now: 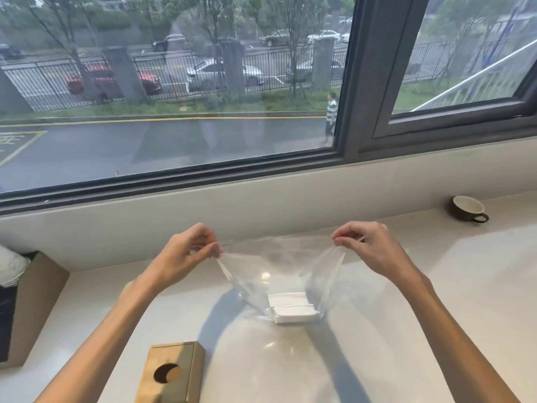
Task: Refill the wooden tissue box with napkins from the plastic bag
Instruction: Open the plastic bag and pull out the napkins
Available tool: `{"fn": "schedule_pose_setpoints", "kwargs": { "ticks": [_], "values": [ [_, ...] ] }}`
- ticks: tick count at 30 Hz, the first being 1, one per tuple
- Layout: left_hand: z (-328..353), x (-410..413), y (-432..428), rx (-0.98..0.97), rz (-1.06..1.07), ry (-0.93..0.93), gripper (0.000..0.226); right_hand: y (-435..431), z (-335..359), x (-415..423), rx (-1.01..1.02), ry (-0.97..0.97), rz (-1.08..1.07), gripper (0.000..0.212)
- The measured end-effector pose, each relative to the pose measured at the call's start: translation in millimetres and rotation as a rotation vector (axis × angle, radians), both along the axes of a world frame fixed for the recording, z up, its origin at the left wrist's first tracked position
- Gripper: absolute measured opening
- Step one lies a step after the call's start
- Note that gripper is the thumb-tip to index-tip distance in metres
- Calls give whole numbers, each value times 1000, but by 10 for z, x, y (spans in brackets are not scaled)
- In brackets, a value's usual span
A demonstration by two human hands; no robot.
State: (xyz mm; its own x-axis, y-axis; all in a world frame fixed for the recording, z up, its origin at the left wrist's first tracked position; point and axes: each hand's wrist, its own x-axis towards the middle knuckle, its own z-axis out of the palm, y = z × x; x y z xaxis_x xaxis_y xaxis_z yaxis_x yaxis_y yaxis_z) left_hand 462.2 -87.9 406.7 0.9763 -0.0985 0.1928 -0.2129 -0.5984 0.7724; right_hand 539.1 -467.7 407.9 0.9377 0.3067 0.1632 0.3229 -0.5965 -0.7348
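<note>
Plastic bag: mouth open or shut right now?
Open. The left hand and right hand each pinch one side of the plastic bag at its rim, spread wide apart; white napkins show at the bottom.

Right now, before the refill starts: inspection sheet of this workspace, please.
Surface: pale glossy countertop.
Job's things: clear plastic bag mid-counter, mouth held open; white napkins stacked at its bottom; wooden tissue box at the near edge, left of the bag, closed, round hole on top.
Clutter: dark cup far right; brown box at the left edge, something white on it.
Grippers: left hand and right hand each pinch the bag's top edge with curled fingers.
Cables: nothing seen.
Surroundings: window behind the counter, daylight.
</note>
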Motion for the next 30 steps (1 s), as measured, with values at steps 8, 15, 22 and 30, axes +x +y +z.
{"fn": "schedule_pose_setpoints", "kwargs": {
  "ticks": [8, 15, 22, 30],
  "values": [
    [-222, -111, -45, 162, -79, 122, 27, -92, -168, -34, -63, 175, 41, 9],
    [-131, 218, -718, 525, -212, 141, 66, -124, -176, -99, -91, 177, 35, 8],
    [-321, 470, -1006, 591, -238, 163, 13, -136, -145, -320, -232, -92, -77, 21],
    [-256, 431, -1113, 443, -312, 225, 15, 625, -463, -754, -410, -239, 211, 43]
  ]
}}
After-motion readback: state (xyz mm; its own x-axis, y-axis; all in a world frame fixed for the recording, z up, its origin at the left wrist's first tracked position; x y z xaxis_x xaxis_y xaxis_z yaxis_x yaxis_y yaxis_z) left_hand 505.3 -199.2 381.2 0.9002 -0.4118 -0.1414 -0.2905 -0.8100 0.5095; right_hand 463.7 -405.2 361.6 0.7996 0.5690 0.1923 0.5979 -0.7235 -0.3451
